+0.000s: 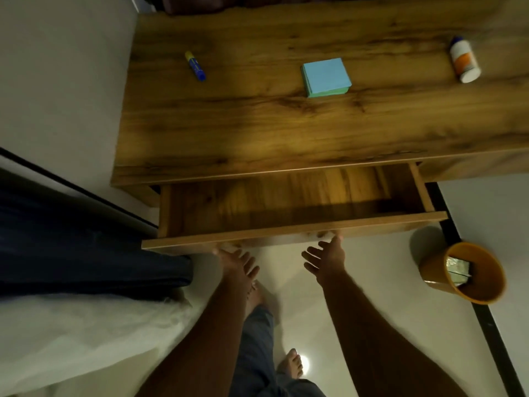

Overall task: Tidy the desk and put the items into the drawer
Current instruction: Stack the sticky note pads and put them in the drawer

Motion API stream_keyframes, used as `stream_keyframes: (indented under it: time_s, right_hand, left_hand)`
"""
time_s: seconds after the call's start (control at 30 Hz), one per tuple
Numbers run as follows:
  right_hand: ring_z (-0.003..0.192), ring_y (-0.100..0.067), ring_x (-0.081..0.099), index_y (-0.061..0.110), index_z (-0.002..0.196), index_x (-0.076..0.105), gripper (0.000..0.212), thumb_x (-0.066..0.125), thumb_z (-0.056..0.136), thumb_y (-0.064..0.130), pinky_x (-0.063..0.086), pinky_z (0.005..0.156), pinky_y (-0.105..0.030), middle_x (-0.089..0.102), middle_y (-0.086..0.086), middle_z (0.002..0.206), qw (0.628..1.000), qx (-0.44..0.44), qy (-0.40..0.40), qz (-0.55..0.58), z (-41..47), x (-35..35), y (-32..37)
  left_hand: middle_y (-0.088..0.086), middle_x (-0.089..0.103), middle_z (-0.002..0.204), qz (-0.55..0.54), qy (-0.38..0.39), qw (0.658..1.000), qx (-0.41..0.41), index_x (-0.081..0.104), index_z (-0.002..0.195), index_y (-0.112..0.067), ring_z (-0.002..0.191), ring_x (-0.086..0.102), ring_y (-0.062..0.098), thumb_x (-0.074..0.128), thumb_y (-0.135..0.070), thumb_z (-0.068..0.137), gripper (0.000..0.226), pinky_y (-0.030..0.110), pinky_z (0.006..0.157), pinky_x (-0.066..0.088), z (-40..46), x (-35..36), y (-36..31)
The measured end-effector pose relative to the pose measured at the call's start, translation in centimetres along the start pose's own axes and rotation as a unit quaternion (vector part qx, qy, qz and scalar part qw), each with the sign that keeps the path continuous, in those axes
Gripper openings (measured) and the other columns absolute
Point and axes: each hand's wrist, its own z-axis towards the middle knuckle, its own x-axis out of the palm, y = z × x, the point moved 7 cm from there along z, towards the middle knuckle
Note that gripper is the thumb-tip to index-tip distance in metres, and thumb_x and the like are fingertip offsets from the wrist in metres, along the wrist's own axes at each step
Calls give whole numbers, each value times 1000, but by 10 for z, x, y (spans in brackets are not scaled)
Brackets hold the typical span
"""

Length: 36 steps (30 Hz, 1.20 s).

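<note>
Wooden desk (286, 130) viewed from above, drawer (286, 227) pulled out toward the viewer, inside bare wood in shadow. Left hand (236, 260) at the underside of the drawer's front panel near its left half, fingers loosely spread, fingertip touching the panel's lower edge. Right hand (326, 257) likewise at the panel's lower edge further right, fingers splayed and relaxed, one fingertip touching the wood. Hands apart, neither curled round anything.

On the desk top, well apart from one another: blue and yellow glue stick (195, 65) lying toward the left; light blue block of sticky notes (325, 77) near the middle, green layer along its lower side; white bottle (464, 60) with orange label lying on its side toward the right, blue cap pointing away. All three on the desk, none in the drawer.

On the pale floor to the right of the drawer, orange bin (469, 272) with crumpled wrapping inside. To the left, dark blue cloth (86, 247) and white fabric (86, 333). Below the forearms, grey trouser legs and bare feet (292, 366).
</note>
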Motion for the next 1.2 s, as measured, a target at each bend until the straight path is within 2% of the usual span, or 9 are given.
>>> stream_keyframes:
  time_s: [0.07,0.13,0.23,0.3,0.33,0.4,0.47,0.87,1.2]
  right_hand:
    - [70,-25,59,6,92,63,28,50,94,31,46,60,-29,59,-5,73,973,-159,-43,-165,-28,-18,20]
    - [69,-21,57,13,78,63,19,54,92,21,44,59,-25,59,0,69,878,-342,-82,-325,-64,-21,41]
    - [78,-18,58,14,88,66,10,59,90,20,39,65,-22,64,-1,84,728,-533,-96,-420,-117,-18,60]
    - [99,-23,56,16,105,67,19,60,89,25,44,78,-28,64,-5,105,642,-569,-97,-505,-129,-11,67]
    - [114,-26,51,18,118,63,31,60,88,28,44,91,-34,60,-7,120,611,-555,-84,-558,-130,-7,68]
    - [140,-29,29,25,140,44,54,58,89,34,28,114,-43,42,-5,147,564,-481,-42,-670,-122,-10,63]
    - [148,-27,12,27,150,27,68,57,90,36,11,120,-46,24,-1,158,522,-441,0,-730,-116,-18,52]
    - [149,-26,-13,26,155,3,92,61,87,44,-5,119,-48,-6,-2,164,499,-375,57,-779,-128,-66,9]
    - [150,-26,-10,26,155,8,89,59,87,50,-3,120,-49,-3,-2,164,507,-362,62,-780,-131,-70,7]
  left_hand:
    - [11,61,95,183,30,983,-3,58,99,-12,85,60,26,43,-27,98,21,35,81,46,-41,10,16]
    - [5,65,92,339,80,933,93,59,94,-16,80,63,19,45,-20,100,16,31,74,48,-77,34,25]
    - [-1,67,95,508,105,745,419,64,96,-22,88,62,13,49,-28,98,16,31,81,52,-135,75,14]
    - [-1,65,113,554,51,624,548,64,116,-22,107,58,15,48,-31,98,25,33,92,47,-156,89,-1]
    - [-1,60,126,589,30,585,556,60,125,-23,119,52,17,47,-32,98,31,35,100,41,-155,91,-5]
    - [-1,45,145,710,14,509,486,44,141,-27,137,36,21,42,-37,99,44,39,113,24,-135,86,-3]
    - [-2,36,153,791,18,435,430,30,149,-29,143,26,19,40,-39,99,52,38,119,9,-119,72,7]
    - [-6,21,158,821,11,405,402,18,151,-31,148,7,17,51,-41,90,70,41,120,-4,-134,35,57]
    - [-1,43,147,812,5,441,382,37,143,-29,140,31,22,47,-50,93,56,42,118,11,-146,38,57]
